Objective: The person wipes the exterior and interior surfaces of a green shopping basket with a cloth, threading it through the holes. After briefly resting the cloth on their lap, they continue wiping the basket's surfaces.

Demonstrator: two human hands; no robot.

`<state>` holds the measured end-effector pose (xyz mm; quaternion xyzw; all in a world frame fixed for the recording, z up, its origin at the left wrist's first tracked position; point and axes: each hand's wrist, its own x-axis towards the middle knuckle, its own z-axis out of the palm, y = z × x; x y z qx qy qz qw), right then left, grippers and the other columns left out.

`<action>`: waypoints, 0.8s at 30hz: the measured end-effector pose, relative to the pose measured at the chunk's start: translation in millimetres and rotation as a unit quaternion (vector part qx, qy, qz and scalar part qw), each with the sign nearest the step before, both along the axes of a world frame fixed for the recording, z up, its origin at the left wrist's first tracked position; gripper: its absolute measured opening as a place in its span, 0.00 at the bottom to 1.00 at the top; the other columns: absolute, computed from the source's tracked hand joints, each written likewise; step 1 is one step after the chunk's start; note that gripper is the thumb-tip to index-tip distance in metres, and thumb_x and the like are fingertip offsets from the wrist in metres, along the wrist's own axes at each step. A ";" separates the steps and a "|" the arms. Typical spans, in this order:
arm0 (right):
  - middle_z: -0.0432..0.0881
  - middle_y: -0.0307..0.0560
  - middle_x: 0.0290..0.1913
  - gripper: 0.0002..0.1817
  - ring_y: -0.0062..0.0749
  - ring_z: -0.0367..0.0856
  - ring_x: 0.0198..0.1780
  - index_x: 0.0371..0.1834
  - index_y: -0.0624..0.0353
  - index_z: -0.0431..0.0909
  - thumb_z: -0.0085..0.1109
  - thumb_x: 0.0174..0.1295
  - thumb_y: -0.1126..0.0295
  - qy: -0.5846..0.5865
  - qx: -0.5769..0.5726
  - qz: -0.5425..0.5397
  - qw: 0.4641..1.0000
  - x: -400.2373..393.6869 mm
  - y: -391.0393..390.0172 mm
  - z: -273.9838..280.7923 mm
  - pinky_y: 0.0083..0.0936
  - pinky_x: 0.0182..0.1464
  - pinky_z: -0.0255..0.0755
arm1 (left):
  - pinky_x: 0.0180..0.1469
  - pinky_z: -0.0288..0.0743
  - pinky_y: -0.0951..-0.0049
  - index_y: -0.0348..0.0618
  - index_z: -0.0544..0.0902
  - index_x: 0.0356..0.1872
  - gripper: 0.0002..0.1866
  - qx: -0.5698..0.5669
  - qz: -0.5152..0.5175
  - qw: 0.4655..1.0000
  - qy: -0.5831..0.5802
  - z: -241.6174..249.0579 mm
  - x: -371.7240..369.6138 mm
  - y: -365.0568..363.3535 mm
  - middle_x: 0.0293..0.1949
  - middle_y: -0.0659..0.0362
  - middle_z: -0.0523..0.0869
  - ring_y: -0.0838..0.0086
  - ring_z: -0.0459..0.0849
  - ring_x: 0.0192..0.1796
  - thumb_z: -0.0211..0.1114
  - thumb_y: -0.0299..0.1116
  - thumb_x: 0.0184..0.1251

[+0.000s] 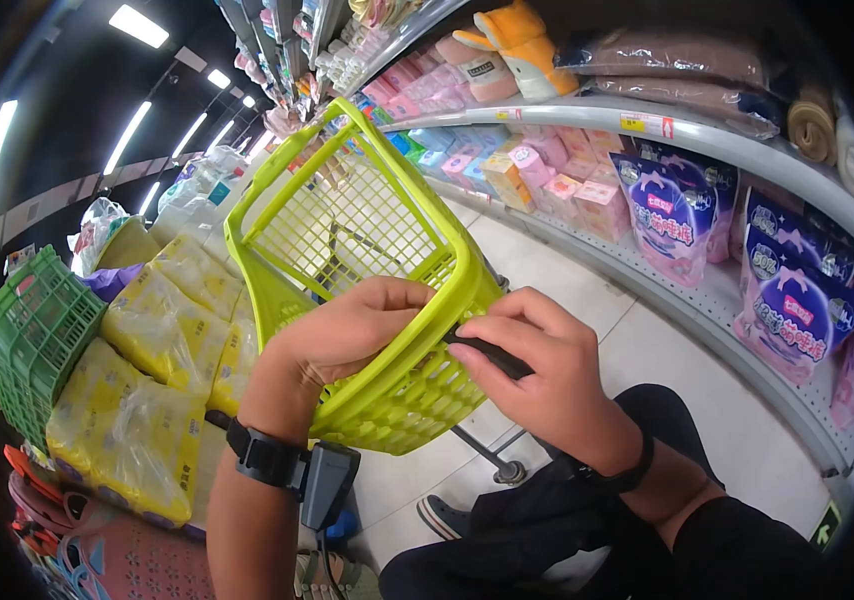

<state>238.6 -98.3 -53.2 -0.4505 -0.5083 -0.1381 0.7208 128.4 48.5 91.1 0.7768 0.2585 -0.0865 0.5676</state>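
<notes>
Right in front of me stands a yellow-green plastic shopping cart, its mesh basket tilted in this view. My left hand is closed at the near rim, its fingers reaching over to the inside of the basket and partly hidden by it. On the outer side of the same rim, my right hand pinches a short black strip between thumb and fingers. I cannot tell whether that strip belongs to the cart. Each wrist wears a black band, and a dark grey box with a cable hangs by the left one.
A shelf with boxes, purple-and-pink packs and rolled textiles curves along the right. Yellow tissue packs and a green basket are stacked at left. Slippers hang at lower left. A caster rests on the tiled floor.
</notes>
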 end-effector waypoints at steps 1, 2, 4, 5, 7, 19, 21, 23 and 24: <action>0.80 0.47 0.37 0.12 0.41 0.84 0.34 0.43 0.60 0.85 0.76 0.55 0.77 -0.002 0.034 -0.012 0.999 -2.0 3.7 -0.3 0.32 0.33 0.77 | 0.44 0.82 0.79 0.28 0.82 0.60 0.16 0.011 -0.019 1.000 -0.005 -0.3 -0.1 3.3 0.47 0.57 0.90 0.81 0.88 0.42 0.62 0.29 0.78; 0.80 0.47 0.37 0.12 0.41 0.84 0.34 0.43 0.60 0.85 0.76 0.55 0.77 -0.005 0.036 -0.013 0.999 -3.6 5.9 0.3 0.32 0.33 0.77 | 0.44 0.82 0.79 0.28 0.82 0.60 0.16 0.022 -0.038 0.999 -0.009 0.0 -0.3 6.4 0.47 0.56 0.90 0.81 0.88 0.42 0.62 0.27 0.77; 0.79 0.46 0.36 0.13 0.42 0.83 0.33 0.42 0.62 0.84 0.74 0.54 0.79 -0.010 0.066 -0.063 0.996 -6.3 8.7 1.2 0.33 0.33 0.77 | 0.43 0.82 0.79 0.28 0.82 0.60 0.16 0.020 -0.045 0.999 -0.023 0.2 -2.2 10.1 0.47 0.56 0.91 0.80 0.88 0.42 0.63 0.26 0.76; 0.79 0.46 0.36 0.13 0.42 0.83 0.33 0.42 0.62 0.84 0.74 0.54 0.79 -0.013 0.064 -0.064 0.996 -6.4 11.1 0.9 0.33 0.33 0.77 | 0.43 0.82 0.79 0.28 0.83 0.59 0.16 0.017 -0.051 0.998 -0.036 -1.8 -2.7 11.6 0.46 0.56 0.91 0.80 0.88 0.42 0.64 0.25 0.76; 0.79 0.45 0.36 0.13 0.41 0.83 0.33 0.41 0.62 0.83 0.73 0.53 0.81 -0.025 0.071 -0.102 0.992 -7.3 14.8 0.1 0.33 0.33 0.77 | 0.42 0.83 0.79 0.29 0.85 0.56 0.14 0.020 -0.048 0.998 -0.036 -3.9 -0.5 15.1 0.44 0.56 0.91 0.79 0.89 0.40 0.65 0.25 0.75; 0.78 0.44 0.35 0.11 0.40 0.83 0.35 0.38 0.59 0.81 0.72 0.53 0.78 -0.077 0.065 -0.094 0.990 0.0 12.0 7.9 0.33 0.34 0.77 | 0.41 0.82 0.81 0.29 0.86 0.54 0.13 0.038 -0.038 0.998 -0.028 -4.8 -0.3 12.7 0.43 0.58 0.91 0.83 0.88 0.39 0.65 0.28 0.75; 0.78 0.44 0.35 0.11 0.41 0.83 0.35 0.38 0.59 0.81 0.73 0.53 0.77 -0.048 0.054 -0.075 0.995 -3.1 13.9 3.4 0.33 0.34 0.77 | 0.41 0.82 0.81 0.29 0.85 0.55 0.14 0.036 -0.039 0.998 -0.021 -3.2 -1.3 9.5 0.43 0.57 0.91 0.83 0.88 0.39 0.64 0.28 0.76; 0.78 0.44 0.36 0.12 0.43 0.83 0.34 0.39 0.59 0.82 0.74 0.54 0.76 -0.021 0.042 -0.058 0.997 -3.9 9.6 2.1 0.33 0.34 0.77 | 0.41 0.82 0.81 0.29 0.84 0.57 0.15 0.014 -0.026 1.000 0.001 2.4 -1.7 2.6 0.44 0.57 0.91 0.82 0.88 0.39 0.63 0.27 0.76; 0.79 0.46 0.35 0.12 0.44 0.84 0.33 0.39 0.59 0.82 0.76 0.54 0.74 -0.003 -0.010 -0.029 1.000 -2.4 0.9 3.9 0.33 0.33 0.77 | 0.41 0.82 0.81 0.29 0.84 0.57 0.15 0.011 -0.026 1.000 0.001 2.2 -2.7 0.5 0.44 0.57 0.91 0.82 0.88 0.39 0.63 0.27 0.76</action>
